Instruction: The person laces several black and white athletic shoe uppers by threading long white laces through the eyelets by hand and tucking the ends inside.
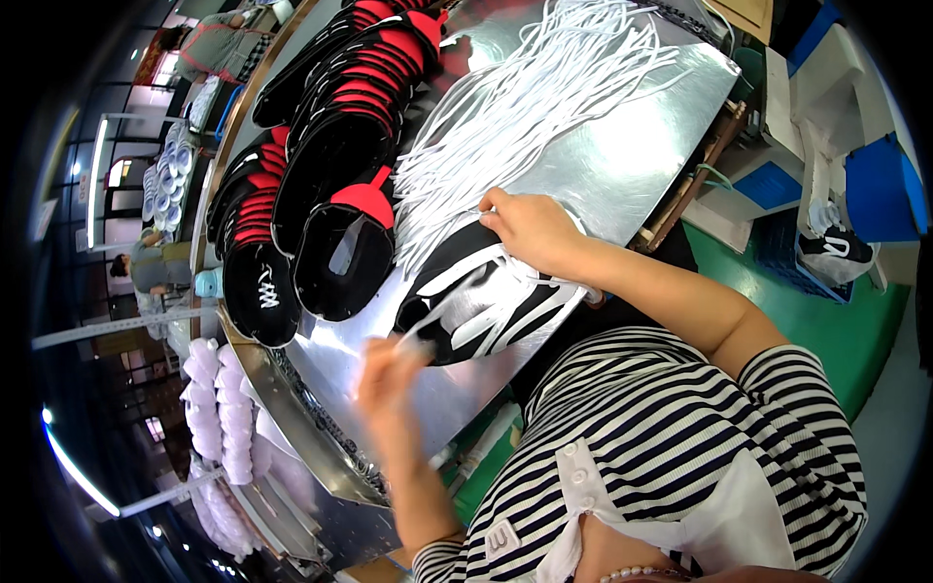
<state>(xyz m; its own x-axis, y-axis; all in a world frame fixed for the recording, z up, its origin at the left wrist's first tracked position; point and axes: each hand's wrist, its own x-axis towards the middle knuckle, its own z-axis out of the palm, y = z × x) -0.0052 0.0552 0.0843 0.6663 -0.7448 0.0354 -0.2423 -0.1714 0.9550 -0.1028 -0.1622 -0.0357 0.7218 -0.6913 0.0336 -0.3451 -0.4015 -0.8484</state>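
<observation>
A black-and-white shoe upper [476,342] lies on the metal worktop in front of me. My right hand [536,231] is closed on its far edge, fingers curled; what lies under the fingertips is hidden. A white shoelace [449,319] stretches from the middle of the upper to my left hand [391,374]. That hand, smeared by motion, is pinched on the lace, off the upper's near-left side. Beyond the upper, a thick bundle of loose white laces [530,107] spreads over the worktop.
Nested rows of black-and-red shoe uppers [345,243] stand on the left. A chain-edged metal rim [321,428] borders the worktop. On the right, a blue crate [787,257] sits on the green floor. Other people [160,267] work at the far left, near white bundles [219,408].
</observation>
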